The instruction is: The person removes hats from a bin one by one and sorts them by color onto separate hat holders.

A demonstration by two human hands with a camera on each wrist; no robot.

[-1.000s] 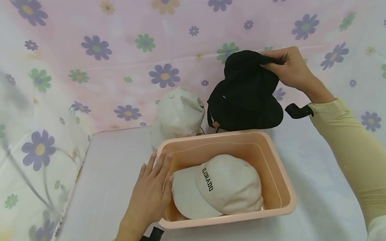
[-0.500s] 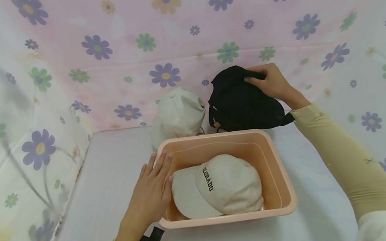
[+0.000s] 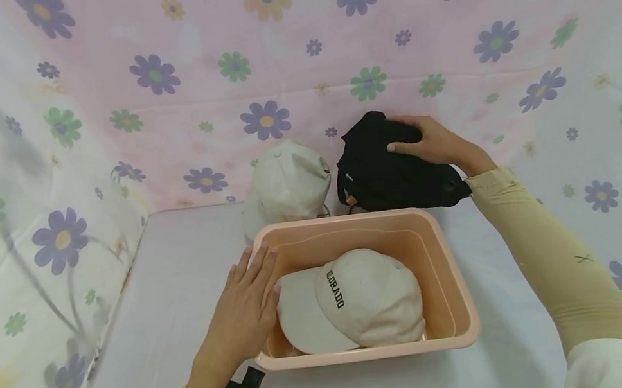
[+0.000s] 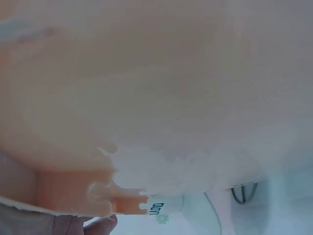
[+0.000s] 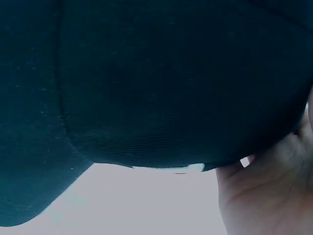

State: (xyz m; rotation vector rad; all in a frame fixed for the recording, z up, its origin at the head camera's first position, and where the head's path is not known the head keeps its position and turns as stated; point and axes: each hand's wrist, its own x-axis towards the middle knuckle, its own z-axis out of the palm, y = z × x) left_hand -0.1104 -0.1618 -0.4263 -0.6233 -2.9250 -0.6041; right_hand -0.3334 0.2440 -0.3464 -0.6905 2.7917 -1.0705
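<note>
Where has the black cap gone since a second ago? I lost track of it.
Yes: the black cap, held by the right hand, came down beside the white cap behind the tub.

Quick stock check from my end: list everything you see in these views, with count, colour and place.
basin: 1, peach plastic, middle of the table.
lettered cap: 1, cream with dark lettering, lying inside the basin.
plain cap: 1, cream, behind the basin against the backdrop.
black cap: 1, black, behind the basin, right of the plain cap.
table cover: 1, white, under everything.
backdrop: 1, pink and white with flowers, behind and at both sides.
left hand: flat, fingers straight, resting on the basin's left rim.
right hand: laid over the top of the black cap, fingers bent round it.
</note>
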